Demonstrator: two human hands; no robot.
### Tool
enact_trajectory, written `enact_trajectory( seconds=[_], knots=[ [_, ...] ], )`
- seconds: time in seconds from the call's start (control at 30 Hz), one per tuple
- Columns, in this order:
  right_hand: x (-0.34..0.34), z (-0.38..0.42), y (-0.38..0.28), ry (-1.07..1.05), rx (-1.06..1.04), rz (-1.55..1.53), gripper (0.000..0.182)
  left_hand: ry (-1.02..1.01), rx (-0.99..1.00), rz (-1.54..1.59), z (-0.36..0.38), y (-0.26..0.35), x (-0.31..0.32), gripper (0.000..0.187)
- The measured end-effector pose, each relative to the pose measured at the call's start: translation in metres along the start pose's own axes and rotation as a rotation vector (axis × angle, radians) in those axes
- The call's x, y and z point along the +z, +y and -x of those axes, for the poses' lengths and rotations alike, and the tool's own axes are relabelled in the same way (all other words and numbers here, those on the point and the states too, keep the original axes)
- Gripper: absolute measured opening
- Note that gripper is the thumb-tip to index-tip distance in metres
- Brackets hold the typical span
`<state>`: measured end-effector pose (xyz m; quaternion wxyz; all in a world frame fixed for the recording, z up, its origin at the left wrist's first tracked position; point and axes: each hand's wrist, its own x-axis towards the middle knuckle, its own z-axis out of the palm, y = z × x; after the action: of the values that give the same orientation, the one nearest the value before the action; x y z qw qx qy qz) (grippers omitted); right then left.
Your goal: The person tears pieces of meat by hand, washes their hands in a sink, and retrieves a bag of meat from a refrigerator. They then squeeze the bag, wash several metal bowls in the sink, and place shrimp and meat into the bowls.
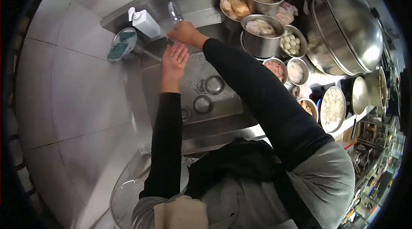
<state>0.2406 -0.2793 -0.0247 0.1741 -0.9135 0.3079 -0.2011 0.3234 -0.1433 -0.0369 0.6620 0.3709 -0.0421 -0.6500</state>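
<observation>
My left hand [174,60] is held palm up over the metal sink [201,132], its fingers stretched out and nothing resting on the palm that I can make out. Just above it, my right hand [185,33] has its fingers curled round a clear, shiny bottle [174,11]. The bottle's upper end sticks out past the hand, and the fingers cover its middle. A metal spout [148,53] reaches over the sink from the left, close to my left wrist. Round drain fittings [202,104] show on the wet sink floor.
A white pump bottle [146,24] and a bowl with green scouring pads [122,45] stand at the left rim. To the right are metal pots of raw meat [260,28], a bowl of white balls [290,43], a big lidded steamer [349,27] and a pan [333,108].
</observation>
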Motion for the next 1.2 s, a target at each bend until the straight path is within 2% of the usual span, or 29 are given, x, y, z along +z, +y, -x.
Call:
enact_trajectory(
  seconds=[0.03, 0.1, 0.13, 0.17, 0.2, 0.23, 0.27, 0.3, 0.33, 0.37, 0.43, 0.47, 0.5, 0.57, 0.6, 0.67, 0.7, 0.77, 0.8, 0.83, 0.87, 0.9, 0.93, 1.0, 1.07, 1.1, 1.2],
  knots=[
    [0.008, -0.001, -0.001, 0.011, -0.046, 0.088, 0.025, 0.024, -0.008, -0.038, -0.002, -0.002, -0.001, 0.064],
    [0.002, 0.004, -0.005, 0.035, -0.020, 0.059, 0.022, 0.016, -0.072, 0.045, 0.000, -0.005, 0.003, 0.066],
    [-0.004, 0.011, -0.022, 0.059, 0.042, -0.058, 0.020, -0.192, 0.152, -0.271, -0.008, -0.007, -0.001, 0.064],
    [0.001, 0.014, -0.025, 0.009, -0.035, 0.027, 0.017, -0.288, 0.191, -0.242, -0.016, -0.006, 0.003, 0.061],
    [0.009, 0.025, -0.021, 0.074, -0.022, -0.119, 0.018, -0.386, 0.225, -0.210, -0.025, -0.006, 0.006, 0.058],
    [0.016, 0.036, -0.017, 0.140, -0.020, -0.265, 0.020, -0.330, 0.059, 0.135, -0.032, 0.000, 0.015, 0.054],
    [-0.011, 0.049, -0.029, 0.053, 0.002, -0.461, 0.021, -0.351, 0.030, 0.136, -0.040, 0.006, 0.016, 0.054],
    [-0.024, 0.070, -0.030, 0.067, 0.021, -0.442, 0.021, -0.260, 0.039, -0.241, -0.047, 0.013, 0.019, 0.049],
    [-0.037, 0.099, -0.028, 0.116, 0.190, -0.483, 0.021, -0.161, 0.059, -0.616, -0.051, 0.014, 0.026, 0.043],
    [-0.044, 0.129, -0.029, 0.162, 0.360, -0.532, 0.021, -0.171, 0.048, -0.619, -0.049, 0.007, 0.035, 0.043],
    [-0.051, 0.183, -0.033, 0.067, 0.631, -0.450, 0.021, -0.061, 0.090, -0.826, -0.038, -0.008, 0.052, 0.036],
    [-0.040, 0.216, -0.029, 0.113, 0.576, -0.465, 0.023, -0.101, -0.022, -0.791, -0.029, -0.022, 0.053, 0.034],
    [-0.027, 0.247, -0.027, 0.160, 0.519, -0.480, 0.024, -0.228, -0.080, -0.751, 0.002, -0.037, 0.067, 0.034],
    [-0.031, 0.286, -0.035, 0.052, 0.645, -0.461, 0.030, -0.297, -0.187, -0.691, 0.051, -0.079, 0.099, 0.030],
    [-0.025, 0.301, -0.029, 0.056, 0.641, -0.465, 0.030, -0.319, -0.234, -0.591, 0.076, -0.104, 0.120, 0.028],
    [-0.006, 0.324, -0.018, -0.152, 0.428, -0.341, 0.034, -0.434, -0.365, -0.336, 0.106, -0.160, 0.156, 0.020],
    [-0.020, 0.339, -0.030, 0.078, 0.357, -0.439, 0.040, -0.458, -0.494, -0.215, 0.102, -0.189, 0.169, 0.021],
    [-0.002, 0.371, -0.024, 0.235, 0.169, -0.534, 0.041, -0.344, -0.546, -0.098, 0.086, -0.255, 0.197, 0.029],
    [-0.005, 0.373, -0.024, 0.058, 0.175, -0.705, 0.048, -0.224, -0.533, -0.145, 0.079, -0.277, 0.218, 0.041],
    [-0.015, 0.380, -0.031, 0.086, 0.119, -0.592, 0.054, -0.151, -0.481, -0.265, 0.063, -0.300, 0.232, 0.044],
    [0.009, 0.381, -0.029, 0.106, 0.107, -0.532, 0.056, 0.024, -0.369, -0.368, 0.065, -0.311, 0.253, 0.040],
    [0.033, 0.383, -0.027, 0.123, 0.096, -0.471, 0.058, 0.021, -0.354, -0.368, 0.051, -0.324, 0.255, 0.040],
    [0.017, 0.392, -0.037, 0.125, 0.080, -0.468, 0.058, -0.045, -0.179, -0.631, 0.028, -0.343, 0.243, 0.033],
    [-0.047, 0.411, -0.072, -0.053, 0.110, -0.476, 0.057, -0.106, 0.019, -0.889, -0.033, -0.389, 0.218, 0.029],
    [-0.098, 0.420, -0.098, -0.101, 0.109, -0.565, 0.057, 0.162, -0.136, -0.405, -0.005, -0.379, 0.245, 0.025],
    [-0.110, 0.424, -0.103, -0.156, 0.121, -0.654, 0.057, 0.228, -0.157, -0.287, -0.002, -0.380, 0.252, 0.023],
    [-0.109, 0.438, -0.102, -0.206, 0.094, -0.632, 0.059, 0.291, -0.163, -0.175, 0.003, -0.380, 0.260, 0.018]
  ],
)
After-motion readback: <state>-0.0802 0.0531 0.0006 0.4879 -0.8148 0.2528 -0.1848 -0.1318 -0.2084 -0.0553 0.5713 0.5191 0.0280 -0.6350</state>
